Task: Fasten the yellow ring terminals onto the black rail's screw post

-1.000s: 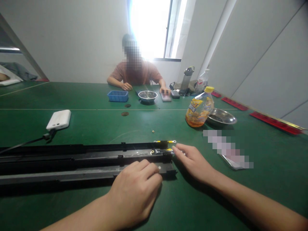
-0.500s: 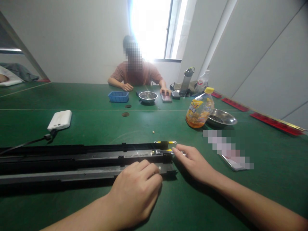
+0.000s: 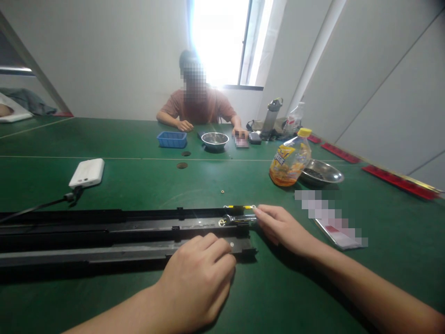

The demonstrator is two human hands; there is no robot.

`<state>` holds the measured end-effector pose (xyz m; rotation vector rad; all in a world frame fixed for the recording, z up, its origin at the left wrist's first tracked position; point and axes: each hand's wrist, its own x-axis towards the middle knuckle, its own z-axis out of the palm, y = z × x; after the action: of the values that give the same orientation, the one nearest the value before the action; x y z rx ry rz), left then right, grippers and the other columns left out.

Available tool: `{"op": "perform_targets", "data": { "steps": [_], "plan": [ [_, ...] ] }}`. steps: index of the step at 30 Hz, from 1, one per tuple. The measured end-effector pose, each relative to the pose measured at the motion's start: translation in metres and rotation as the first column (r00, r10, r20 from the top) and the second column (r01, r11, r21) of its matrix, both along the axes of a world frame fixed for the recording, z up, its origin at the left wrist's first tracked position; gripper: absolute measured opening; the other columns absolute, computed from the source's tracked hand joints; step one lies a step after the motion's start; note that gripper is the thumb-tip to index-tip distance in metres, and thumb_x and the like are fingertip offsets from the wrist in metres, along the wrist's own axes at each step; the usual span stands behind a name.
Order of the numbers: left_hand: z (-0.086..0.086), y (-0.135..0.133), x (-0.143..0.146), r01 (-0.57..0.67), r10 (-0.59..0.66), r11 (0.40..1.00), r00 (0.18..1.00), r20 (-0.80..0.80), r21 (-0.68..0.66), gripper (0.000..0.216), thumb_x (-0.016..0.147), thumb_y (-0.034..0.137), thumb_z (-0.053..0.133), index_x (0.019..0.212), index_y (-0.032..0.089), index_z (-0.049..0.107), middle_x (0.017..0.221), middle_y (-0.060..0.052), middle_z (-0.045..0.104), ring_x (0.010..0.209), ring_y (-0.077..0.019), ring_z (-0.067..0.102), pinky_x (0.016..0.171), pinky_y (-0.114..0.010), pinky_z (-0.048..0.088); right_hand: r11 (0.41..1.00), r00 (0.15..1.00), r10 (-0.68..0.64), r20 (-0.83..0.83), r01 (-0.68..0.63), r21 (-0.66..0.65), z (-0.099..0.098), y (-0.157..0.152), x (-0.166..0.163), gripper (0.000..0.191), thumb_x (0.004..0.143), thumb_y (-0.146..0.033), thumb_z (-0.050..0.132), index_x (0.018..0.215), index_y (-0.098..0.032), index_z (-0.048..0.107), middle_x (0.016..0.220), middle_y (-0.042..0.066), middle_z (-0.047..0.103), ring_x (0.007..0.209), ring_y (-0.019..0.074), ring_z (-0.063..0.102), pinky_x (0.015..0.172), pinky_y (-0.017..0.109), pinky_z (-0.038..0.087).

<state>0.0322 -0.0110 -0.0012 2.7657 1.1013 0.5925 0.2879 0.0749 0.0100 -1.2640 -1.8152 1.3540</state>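
Two metal bowls (image 3: 215, 144) (image 3: 327, 174) sit past one wrench (image 3: 241, 217), pinched by right fingers (image 3: 268, 218). I can't tell about left fingers (image 3: 223, 266).

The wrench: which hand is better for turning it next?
Probably the right hand: it holds the wrench by its end. The left hand lies over the nearest black rail, farther from the wrench.

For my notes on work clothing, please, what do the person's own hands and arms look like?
The left hand and right hand wear no gloves. The visible forearms are bare, with no sleeve, watch or bracelet.
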Motion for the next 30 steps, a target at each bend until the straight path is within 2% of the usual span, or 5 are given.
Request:
{"op": "perform_targets", "data": {
  "steps": [9,18,24,30],
  "plan": [
    [0.0,-0.001,-0.001,0.0,0.0,1.0,1.0,0.0,0.005,0.008,0.098,0.023,0.06,0.105,0.022,0.065,0.105,-0.007,0.066,0.093,-0.0261,0.059,0.078,-0.043,0.052,0.99,0.978,0.141,0.152,-0.137,-0.032,0.021,0.024,0.004,0.053,0.101,-0.07,0.054,0.08,-0.023,0.048,0.061,-0.009,0.04,0.05,0.0095,0.036,0.045,0.023,0.028],
    [0.0,0.0,-0.001,-0.002,0.002,1.0,1.0,-0.003,0.0,0.009,0.098,0.022,0.059,0.104,0.022,0.065,0.106,-0.006,0.066,0.093,-0.0261,0.058,0.078,-0.043,0.052,0.968,0.961,0.238,0.14,-0.223,-0.115,0.022,0.04,0.004,0.054,0.101,-0.072,0.055,0.081,-0.023,0.048,0.06,-0.009,0.038,0.048,0.0084,0.033,0.043,0.021,0.024],
    [0.0,0.0,-0.001,0.004,-0.004,1.0,1.0,0.004,0.001,0.01,0.097,0.023,0.06,0.105,0.022,0.065,0.106,-0.006,0.066,0.094,-0.026,0.059,0.078,-0.043,0.053,0.963,0.947,0.259,0.188,-0.239,-0.124,0.025,0.034,0.005,0.053,0.102,-0.07,0.053,0.086,-0.021,0.054,0.062,-0.009,0.038,0.049,0.0086,0.035,0.043,0.021,0.026],
    [0.0,0.0,-0.001,0.009,-0.01,1.0,1.0,0.015,0.012,0.009,0.099,0.023,0.059,0.104,0.022,0.065,0.106,-0.006,0.067,0.093,-0.0255,0.059,0.079,-0.042,0.053,0.965,0.951,0.237,0.199,-0.207,-0.162,0.026,0.017,0.006,0.054,0.1,-0.074,0.053,0.087,-0.021,0.052,0.064,-0.008,0.038,0.05,0.0091,0.037,0.042,0.021,0.028]
  ]
}}
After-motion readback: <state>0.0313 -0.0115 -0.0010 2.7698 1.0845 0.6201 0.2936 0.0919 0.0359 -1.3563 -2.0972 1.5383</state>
